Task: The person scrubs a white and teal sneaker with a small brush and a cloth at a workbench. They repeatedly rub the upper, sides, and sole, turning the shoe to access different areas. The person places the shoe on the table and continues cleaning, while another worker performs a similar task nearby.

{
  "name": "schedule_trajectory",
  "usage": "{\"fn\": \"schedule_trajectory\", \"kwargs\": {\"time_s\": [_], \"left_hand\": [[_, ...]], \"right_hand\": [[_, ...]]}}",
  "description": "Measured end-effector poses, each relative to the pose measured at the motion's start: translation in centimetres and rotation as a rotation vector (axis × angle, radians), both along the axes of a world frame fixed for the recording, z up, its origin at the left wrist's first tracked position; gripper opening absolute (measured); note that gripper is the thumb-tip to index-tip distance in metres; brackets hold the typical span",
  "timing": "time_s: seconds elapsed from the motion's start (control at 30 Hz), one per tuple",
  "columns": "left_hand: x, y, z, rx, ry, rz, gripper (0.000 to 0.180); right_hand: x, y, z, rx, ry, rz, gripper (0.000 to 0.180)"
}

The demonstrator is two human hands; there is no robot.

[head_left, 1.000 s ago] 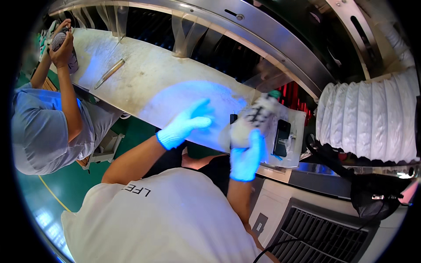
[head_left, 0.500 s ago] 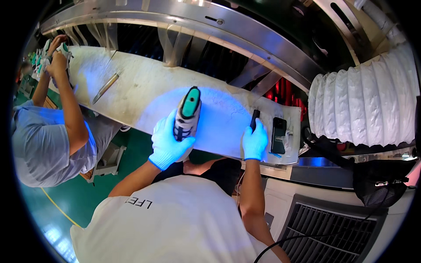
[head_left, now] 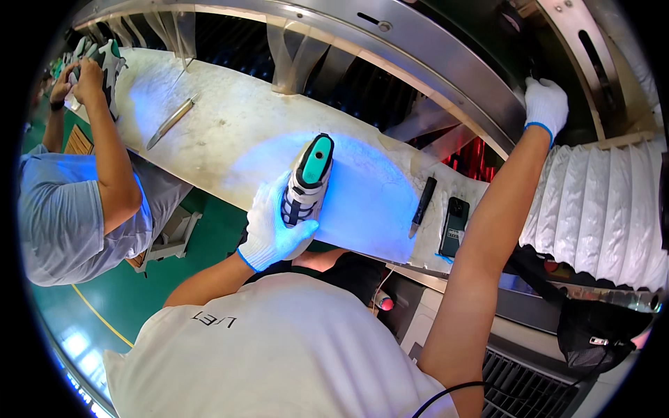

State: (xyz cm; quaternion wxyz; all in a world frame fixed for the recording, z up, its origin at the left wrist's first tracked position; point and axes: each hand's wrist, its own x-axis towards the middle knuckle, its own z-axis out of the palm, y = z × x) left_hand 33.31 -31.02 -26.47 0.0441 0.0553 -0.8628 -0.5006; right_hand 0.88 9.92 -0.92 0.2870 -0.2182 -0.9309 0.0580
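Left hand (head_left: 270, 228) pinches the shoe (head_left: 309, 182), right hand (head_left: 546, 106) is far right, can't tell its grip. Looks like hold-and-reach; next move calls for steadiness imo.

I count two white knitted gloves with blue cuffs (head_left: 259, 244), one on my left fingers (head_left: 303, 230), one on my right fingers (head_left: 539, 88), and one white, black and teal shoe (head_left: 304, 189) in my left. On the long pale surface (head_left: 237, 115) lie one slender tan-handled tool (head_left: 172, 122) toward its left end and, toward its right end, one black-handled tool (head_left: 424, 202) and one dark rectangular phone (head_left: 454, 226). Beyond that end: one ribbed white duct (head_left: 592, 216).
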Motion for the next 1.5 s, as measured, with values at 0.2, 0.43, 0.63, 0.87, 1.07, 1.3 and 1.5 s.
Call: {"fn": "schedule_trajectory", "kwargs": {"time_s": [0.2,0.43,0.63,0.87,1.07,1.3,1.5], "left_hand": [[1.0,-0.5,-1.1,0.057,0.095,0.043,0.105],[1.7,0.4,-2.9,0.038,0.277,0.108,0.102],[1.7,0.3,-2.7,0.021,0.211,0.133,0.105],[2.8,-0.7,-3.5,0.05,0.197,0.03,0.106],[7.1,-4.1,-4.0,-0.356,0.506,-0.374,0.085],[2.4,-5.4,-3.3,-0.537,0.789,-0.453,0.054],[-2.6,-2.6,7.4,-0.235,0.824,-0.498,0.045]], "right_hand": [[-1.7,-0.2,-1.7,0.126,0.166,0.023,0.032],[1.9,-0.4,-2.8,0.078,0.404,0.327,0.031],[25.9,-14.8,-10.9,-0.001,0.651,0.848,0.015],[38.8,-16.7,-28.1,-0.114,0.038,1.138,0.027],[41.1,-17.2,-31.1,-0.28,-0.04,0.801,0.08],[40.2,-17.7,-33.5,-0.323,0.028,0.732,0.071],[39.5,-16.1,-26.5,-0.284,0.171,0.893,0.047]]}}
